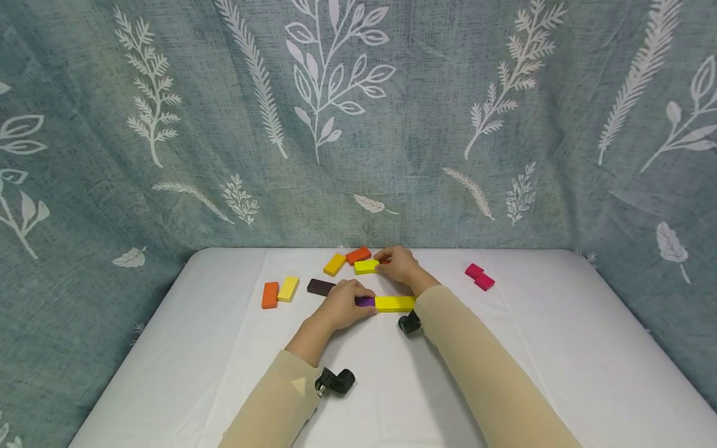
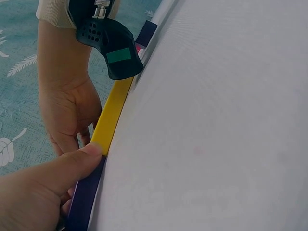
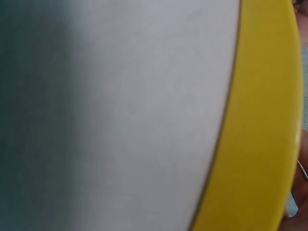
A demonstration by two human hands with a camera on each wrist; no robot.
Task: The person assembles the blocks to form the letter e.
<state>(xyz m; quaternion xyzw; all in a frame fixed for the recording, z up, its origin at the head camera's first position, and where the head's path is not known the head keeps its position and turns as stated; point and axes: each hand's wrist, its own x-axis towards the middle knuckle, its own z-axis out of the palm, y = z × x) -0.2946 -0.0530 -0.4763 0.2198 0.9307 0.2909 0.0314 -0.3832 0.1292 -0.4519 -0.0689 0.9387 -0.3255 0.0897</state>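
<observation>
On the white table, my left hand point(image 1: 346, 305) pinches a purple block point(image 1: 365, 302) lying in a row. In the left wrist view, its thumb point(image 2: 84, 161) lies along the seam where the purple block point(image 2: 85, 199) meets a long yellow block point(image 2: 114, 110). A dark brown block point(image 1: 321, 287) shows just left of that hand. Farther back, my right hand point(image 1: 400, 264) has curled fingers around a mostly hidden orange-red block point(image 1: 385, 262), beside the end of a bright yellow block point(image 1: 366, 267). The right wrist view is filled by a yellow block point(image 3: 257, 115), close up.
Behind the left hand lie an amber block point(image 1: 334, 264) and an orange block point(image 1: 358, 255). Another orange block point(image 1: 270, 295) and a yellow block point(image 1: 288, 289) rest at left. Two crimson blocks point(image 1: 479, 277) touch at right. A patterned curtain point(image 1: 358, 205) hangs behind the table.
</observation>
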